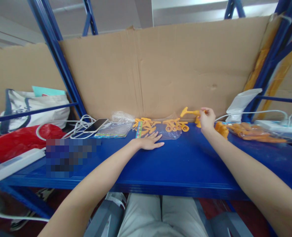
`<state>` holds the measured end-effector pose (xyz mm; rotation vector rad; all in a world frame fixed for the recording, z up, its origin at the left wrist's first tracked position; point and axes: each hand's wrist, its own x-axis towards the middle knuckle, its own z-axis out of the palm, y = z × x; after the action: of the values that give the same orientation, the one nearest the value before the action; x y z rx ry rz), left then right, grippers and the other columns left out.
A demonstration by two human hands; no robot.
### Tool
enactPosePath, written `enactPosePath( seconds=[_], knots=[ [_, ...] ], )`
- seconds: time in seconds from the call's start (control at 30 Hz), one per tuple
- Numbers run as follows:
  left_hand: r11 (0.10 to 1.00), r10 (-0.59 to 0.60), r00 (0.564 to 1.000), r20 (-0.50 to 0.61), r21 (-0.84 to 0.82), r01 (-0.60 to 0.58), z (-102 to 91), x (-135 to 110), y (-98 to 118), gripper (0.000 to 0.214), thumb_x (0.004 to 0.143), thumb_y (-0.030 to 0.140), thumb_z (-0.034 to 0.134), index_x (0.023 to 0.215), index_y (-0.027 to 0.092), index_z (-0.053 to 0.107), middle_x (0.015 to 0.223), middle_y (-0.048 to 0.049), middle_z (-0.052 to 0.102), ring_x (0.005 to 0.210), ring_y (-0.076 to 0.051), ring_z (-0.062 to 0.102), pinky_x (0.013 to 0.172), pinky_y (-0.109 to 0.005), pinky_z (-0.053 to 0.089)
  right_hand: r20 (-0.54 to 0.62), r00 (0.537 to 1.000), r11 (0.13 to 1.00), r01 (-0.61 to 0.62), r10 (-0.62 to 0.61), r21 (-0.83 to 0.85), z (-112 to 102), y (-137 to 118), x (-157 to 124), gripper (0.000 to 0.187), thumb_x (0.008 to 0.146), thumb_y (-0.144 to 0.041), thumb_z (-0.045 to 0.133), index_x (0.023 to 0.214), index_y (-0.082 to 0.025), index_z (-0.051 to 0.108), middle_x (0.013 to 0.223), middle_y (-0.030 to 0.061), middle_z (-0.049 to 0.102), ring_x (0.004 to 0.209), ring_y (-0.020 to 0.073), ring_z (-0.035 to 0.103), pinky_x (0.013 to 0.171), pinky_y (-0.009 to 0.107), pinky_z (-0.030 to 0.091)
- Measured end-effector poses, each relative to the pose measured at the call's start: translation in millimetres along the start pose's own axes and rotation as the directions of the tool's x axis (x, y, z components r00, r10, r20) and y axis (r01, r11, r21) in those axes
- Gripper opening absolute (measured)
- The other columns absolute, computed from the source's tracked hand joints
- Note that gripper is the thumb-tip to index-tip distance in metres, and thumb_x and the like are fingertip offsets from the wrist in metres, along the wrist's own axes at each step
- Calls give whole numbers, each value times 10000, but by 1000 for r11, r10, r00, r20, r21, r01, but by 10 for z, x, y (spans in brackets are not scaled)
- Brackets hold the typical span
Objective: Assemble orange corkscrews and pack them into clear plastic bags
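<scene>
My left hand (149, 142) lies flat on the blue shelf top (180, 161) with its fingers spread. Just beyond its fingertips are a pile of orange-yellow plastic pieces (148, 124) and a narrow printed card (139, 130). My right hand (207, 119) pinches a yellow T-shaped plastic piece (189, 112), its crossbar pointing left, raised above the shelf. Several yellow pieces with round cup-like ends (176, 127) lie in a row between the hands on a clear plastic bag (172, 134). More yellow parts (221, 130) sit beside my right wrist.
On the left are a phone (96, 125), white cables (80, 128), clear packets (115, 131), a red bag (24, 140) and a canvas tote (37, 107). A bag of orange parts (254, 131) and a power strip (279, 126) lie right. Cardboard (180, 65) stands behind.
</scene>
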<state>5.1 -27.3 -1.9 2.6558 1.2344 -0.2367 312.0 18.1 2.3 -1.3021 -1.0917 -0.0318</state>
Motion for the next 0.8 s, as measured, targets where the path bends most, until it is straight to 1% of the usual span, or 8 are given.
enactPosePath(
  seconds=[0.07,0.13,0.2,0.3,0.4,0.5,0.63,0.8],
  knots=[
    [1000,-9,1000,2,-2,9,-4,-5,6,868,864,729,174,1533,186,74,1581,-98,-50,1465,-279,-47,1165,-506,45,34,998,991,-52,48,121,42,-131,-46,266,829,-270,423,1042,-209,571,979,50,629,755,158,620,585,255,500],
    [1000,-19,1000,4,-7,19,-10,-15,18,865,864,728,183,1534,191,77,1580,-92,-59,1463,-285,-51,1167,-502,52,128,991,984,-49,27,171,71,-269,-126,261,806,-271,446,1019,-214,584,954,35,638,749,151,618,594,248,497],
    [1000,-27,1000,5,-8,27,-16,-24,31,859,867,725,185,1534,194,76,1580,-87,-65,1461,-288,-58,1168,-499,51,213,977,986,-18,-18,166,75,-380,-211,247,782,-267,463,975,-199,601,921,37,645,764,161,614,623,264,501],
    [1000,-30,999,11,3,30,-22,-31,48,846,878,706,180,1534,184,67,1580,-91,-72,1460,-278,-73,1169,-494,32,262,957,992,104,-120,74,29,-474,-304,213,757,-237,463,890,-179,619,902,57,657,801,186,607,714,312,501],
    [999,-32,999,21,9,32,-26,-34,62,840,886,692,177,1533,170,57,1578,-97,-84,1460,-266,-81,1169,-487,25,246,942,966,250,-229,-59,-43,-515,-343,199,736,-209,462,843,-187,628,934,72,666,877,213,600,822,351,475],
    [1000,-23,999,22,11,23,-30,-37,72,837,894,680,176,1532,153,51,1576,-108,-83,1461,-260,-74,1170,-481,21,237,933,938,310,-270,-154,-84,-547,-363,200,738,-209,456,836,-195,629,944,80,665,909,225,595,859,359,457],
    [1000,-29,999,23,3,29,-33,-42,77,843,894,682,180,1532,149,46,1574,-111,-98,1459,-265,-85,1171,-481,9,225,949,947,264,-221,-183,-70,-571,-370,184,734,-205,455,811,-189,620,928,87,671,900,222,595,858,348,451],
    [1000,-25,1000,7,2,25,-24,-33,63,840,892,683,188,1533,156,54,1578,-106,-90,1459,-271,-87,1169,-483,0,175,979,990,116,-100,-85,-26,-520,-329,133,718,-221,466,736,-193,595,807,51,675,789,201,594,765,326,465]
  ],
)
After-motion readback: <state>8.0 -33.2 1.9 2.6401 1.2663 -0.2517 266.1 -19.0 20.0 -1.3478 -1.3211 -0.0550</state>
